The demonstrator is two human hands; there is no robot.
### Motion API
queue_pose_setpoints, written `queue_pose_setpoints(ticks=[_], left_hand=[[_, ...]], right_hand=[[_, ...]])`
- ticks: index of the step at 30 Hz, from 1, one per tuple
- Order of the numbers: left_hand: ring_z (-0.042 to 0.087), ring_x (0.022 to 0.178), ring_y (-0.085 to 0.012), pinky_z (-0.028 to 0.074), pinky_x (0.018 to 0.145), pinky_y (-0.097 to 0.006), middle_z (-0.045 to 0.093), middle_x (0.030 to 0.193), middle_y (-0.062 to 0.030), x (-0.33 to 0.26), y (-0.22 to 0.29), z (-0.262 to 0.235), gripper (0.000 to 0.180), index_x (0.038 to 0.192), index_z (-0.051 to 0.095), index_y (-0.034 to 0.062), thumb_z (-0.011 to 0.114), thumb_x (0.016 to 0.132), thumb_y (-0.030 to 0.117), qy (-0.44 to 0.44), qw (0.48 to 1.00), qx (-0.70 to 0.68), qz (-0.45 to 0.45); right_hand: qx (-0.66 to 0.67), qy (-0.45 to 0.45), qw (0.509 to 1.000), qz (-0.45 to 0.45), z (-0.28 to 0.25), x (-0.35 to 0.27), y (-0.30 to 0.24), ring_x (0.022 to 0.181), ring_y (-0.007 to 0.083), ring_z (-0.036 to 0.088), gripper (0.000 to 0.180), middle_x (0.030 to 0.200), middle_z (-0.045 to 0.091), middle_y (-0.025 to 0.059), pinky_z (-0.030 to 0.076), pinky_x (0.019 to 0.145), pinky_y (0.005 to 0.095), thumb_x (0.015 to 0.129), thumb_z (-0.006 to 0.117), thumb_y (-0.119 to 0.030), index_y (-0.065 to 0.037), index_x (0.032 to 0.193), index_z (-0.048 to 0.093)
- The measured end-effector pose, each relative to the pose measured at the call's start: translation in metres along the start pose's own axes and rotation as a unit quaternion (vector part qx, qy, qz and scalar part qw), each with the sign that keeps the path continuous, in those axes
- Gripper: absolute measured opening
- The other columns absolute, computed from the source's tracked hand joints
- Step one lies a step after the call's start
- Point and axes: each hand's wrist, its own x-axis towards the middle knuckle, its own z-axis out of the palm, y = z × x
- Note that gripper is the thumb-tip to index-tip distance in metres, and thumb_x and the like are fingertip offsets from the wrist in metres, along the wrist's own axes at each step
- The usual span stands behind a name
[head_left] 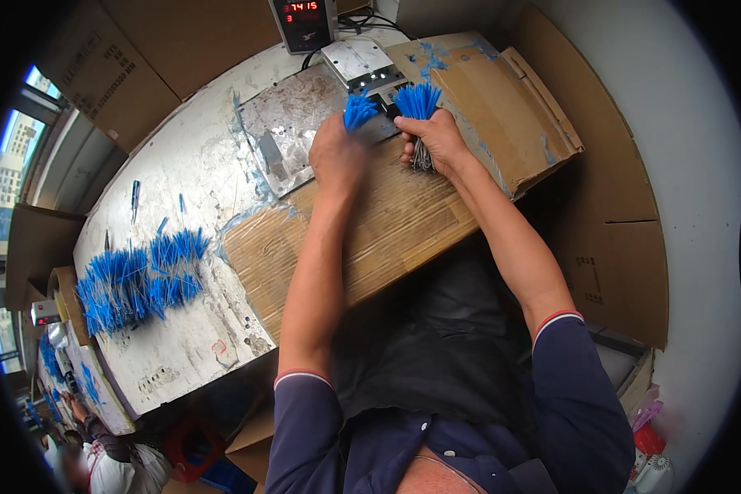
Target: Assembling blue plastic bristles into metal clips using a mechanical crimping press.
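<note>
At the far side of the bench, both my hands are closed around bundles of thin blue-sleeved wires. My left hand (337, 152) grips a small bundle (360, 110), its blue ends showing above the fingers; motion blurs part of this hand. A fuller bundle (417, 100) fans out above my right hand (436, 138), with bare grey wire ends hanging below the fist. The hands are apart, in front of a metal machine block (358, 64) on a worn steel plate (292, 111).
Many blue-sleeved wires (115, 284) lie heaped on the white table (181, 362) at left, near a pen-like tool (135, 200). A box with a red display (303, 23) stands at the back. Taped cardboard (502, 103) covers the right side. Another person (123, 469) sits at lower left.
</note>
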Motion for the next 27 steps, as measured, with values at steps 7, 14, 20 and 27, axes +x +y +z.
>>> queue_pose_setpoints(ticks=[7, 14, 20, 27], left_hand=[[0.066, 0.084, -0.041, 0.049, 0.074, -0.05, 0.067, 0.086, -0.0191, 0.003, 0.013, 0.01, 0.014, 0.095, 0.06, 0.0053, 0.063, 0.081, 0.004, -0.017, 1.0, 0.025, -0.004], [0.069, 0.066, -0.0269, 0.051, 0.063, -0.038, 0.07, 0.078, -0.0134, 0.0, -0.007, 0.009, 0.007, 0.097, 0.063, 0.005, 0.063, 0.091, 0.004, 0.079, 0.993, -0.086, -0.022], [0.06, 0.062, -0.0083, 0.047, 0.059, -0.026, 0.067, 0.076, -0.0004, -0.011, 0.004, 0.02, 0.011, 0.096, 0.067, 0.0035, 0.064, 0.099, 0.014, 0.034, 0.954, -0.28, -0.103], [0.057, 0.074, -0.0092, 0.05, 0.069, -0.029, 0.067, 0.082, -0.0007, -0.015, 0.024, 0.022, 0.013, 0.104, 0.067, 0.0018, 0.069, 0.095, 0.011, 0.046, 0.951, -0.295, -0.08]], right_hand=[[-0.366, 0.202, 0.869, -0.264, -0.012, 0.022, 0.028, 0.055, 0.0226, 0.069, 0.035, 0.078, 0.068, 0.0157, 0.057, 0.046, 0.0321, 0.079, 0.079, -0.015, 0.007, 0.1, 0.06], [-0.195, 0.103, 0.974, -0.059, 0.018, -0.004, 0.006, 0.083, 0.0387, 0.072, 0.043, 0.086, 0.071, 0.0224, 0.059, 0.074, 0.0443, 0.078, 0.08, -0.014, 0.007, 0.109, 0.059], [-0.501, 0.211, 0.787, -0.292, 0.031, 0.0, 0.026, 0.098, 0.0438, 0.067, 0.057, 0.108, 0.068, 0.0235, 0.055, 0.085, 0.0496, 0.079, 0.077, -0.011, 0.001, 0.128, 0.05], [-0.544, 0.248, 0.747, -0.29, 0.04, -0.001, 0.032, 0.098, 0.0433, 0.068, 0.068, 0.12, 0.064, 0.0224, 0.055, 0.082, 0.0519, 0.08, 0.074, -0.014, -0.002, 0.138, 0.041]])
